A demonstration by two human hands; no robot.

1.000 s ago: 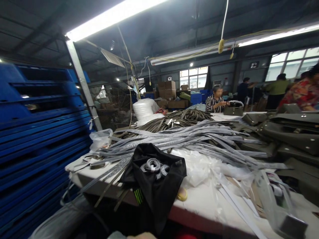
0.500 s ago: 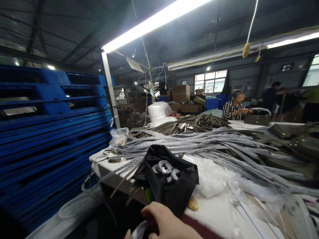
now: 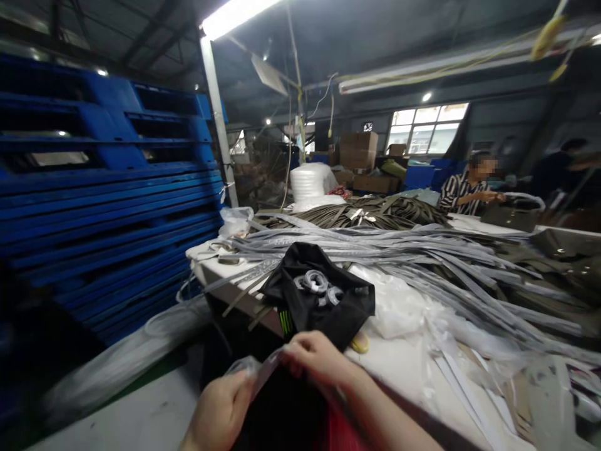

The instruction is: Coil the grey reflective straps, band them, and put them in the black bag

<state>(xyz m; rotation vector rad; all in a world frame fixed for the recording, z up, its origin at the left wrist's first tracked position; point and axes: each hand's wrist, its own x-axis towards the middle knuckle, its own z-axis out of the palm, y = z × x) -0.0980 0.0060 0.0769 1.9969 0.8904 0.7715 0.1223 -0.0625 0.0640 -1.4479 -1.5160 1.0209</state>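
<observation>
Just this side of the black bag (image 3: 307,319), the left hand (image 3: 223,404) and right hand (image 3: 317,356) each pinch the clear plastic strip (image 3: 267,372) running between them, which could slip or tear if either tugs too hard.

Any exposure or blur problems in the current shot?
Head view: the long white tube light is blown out against a dark roof; head view: the oblong yellow hanging fitting at upper right is smeared; head view: the translucent plastic strip between the bare left hand and bare right hand looks soft.
</observation>
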